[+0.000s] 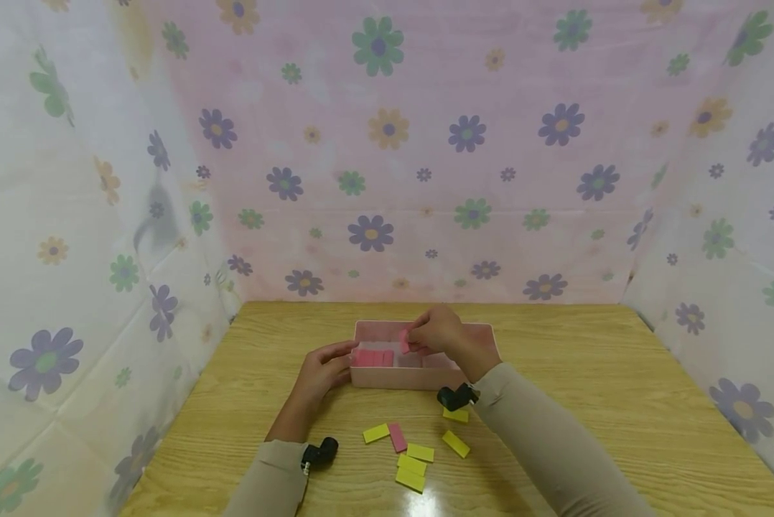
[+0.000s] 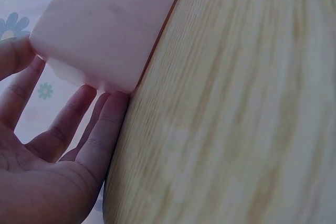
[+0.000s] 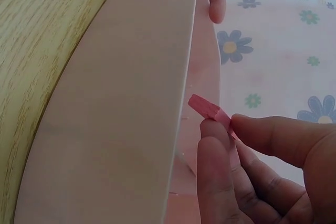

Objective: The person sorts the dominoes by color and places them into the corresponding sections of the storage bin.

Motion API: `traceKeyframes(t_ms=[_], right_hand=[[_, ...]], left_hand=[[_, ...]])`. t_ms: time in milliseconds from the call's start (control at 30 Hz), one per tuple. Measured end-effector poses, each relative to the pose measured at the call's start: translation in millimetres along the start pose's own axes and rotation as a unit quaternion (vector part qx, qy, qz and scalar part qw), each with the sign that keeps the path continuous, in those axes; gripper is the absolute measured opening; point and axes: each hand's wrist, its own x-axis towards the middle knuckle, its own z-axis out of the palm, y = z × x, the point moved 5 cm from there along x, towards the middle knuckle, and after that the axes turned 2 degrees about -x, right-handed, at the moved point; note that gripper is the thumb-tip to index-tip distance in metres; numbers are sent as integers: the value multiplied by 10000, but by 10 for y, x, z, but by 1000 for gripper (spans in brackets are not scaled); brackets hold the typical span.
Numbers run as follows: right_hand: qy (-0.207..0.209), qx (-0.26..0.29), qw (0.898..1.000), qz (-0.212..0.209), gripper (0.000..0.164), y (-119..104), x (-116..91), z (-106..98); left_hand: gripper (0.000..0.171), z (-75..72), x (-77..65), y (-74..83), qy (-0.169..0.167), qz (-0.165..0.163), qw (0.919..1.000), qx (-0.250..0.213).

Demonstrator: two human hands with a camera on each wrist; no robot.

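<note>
At the bottom of the head view, two beige sleeves (image 1: 273, 477) entered the frame, each with a black wrist camera (image 1: 320, 453) at its cuff. On the wood-grain table (image 1: 555, 345), lower centre, six yellow tiles (image 1: 410, 480) were counted: three close together in a column, one at upper left of these, one to the right, and one just below the right wrist camera. A loose pink tile (image 1: 397, 437) lay tilted just beside the upper-left yellow one.

Beyond these, at the centre, stood a pale pink open-topped box (image 1: 387, 378), resting on the table. The left hand (image 1: 322, 373) was at its left end, fingers spread and only slightly bent, tips touching the end wall; nothing was seen gripped. The right hand (image 1: 440, 332) was over the middle of the box, thumb and fingertips closed together on a held pink tile (image 3: 207, 108), which the right wrist view showed near the rim. A row of pink tiles (image 1: 372, 357) lay inside the box at front left; the forearm hid part of its right end.

At the rear, a pink flowered cloth (image 1: 426, 151) filled the upper frame, with whitish flowered panels (image 1: 77, 301) along both sides.
</note>
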Motion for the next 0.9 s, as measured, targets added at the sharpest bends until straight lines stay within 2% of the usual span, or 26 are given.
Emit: traceKeyframes(t_ms=[500, 900], right_hand=[[2, -55, 10000, 51, 14, 34, 57, 22], [-29, -150, 9999, 63, 14, 56, 83, 29]], left_hand=[[36, 0, 16, 2, 79, 11, 10000, 38], [37, -9, 20, -16, -24, -6, 10000, 8]])
